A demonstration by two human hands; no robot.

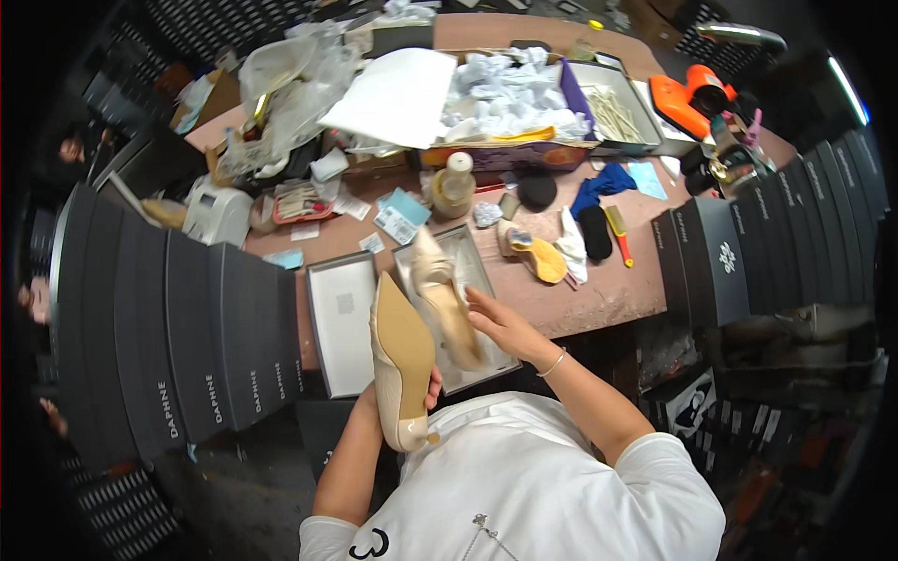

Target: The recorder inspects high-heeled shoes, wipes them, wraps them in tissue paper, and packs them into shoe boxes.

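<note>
My left hand (433, 385) is wrapped round a beige pointed high-heeled shoe (400, 351). Its tan sole faces up and its short heel points toward my body. A second beige shoe (435, 266) lies over the open grey box (496, 344), its toe pointing away and its back part blurred. At its right side is my right hand (500, 323), fingers stretched out and close to the shoe's edge; whether they touch it is hard to tell. Left of that box lies a grey box lid (341, 323), its pale inside facing up.
Dark shoe boxes (196, 337) are stacked at the left, and more dark boxes (776, 243) at the right. Farther back are a bottle (454, 187), a yellow sponge (543, 262), a red-handled brush (619, 236) and a carton with crumpled paper (505, 93).
</note>
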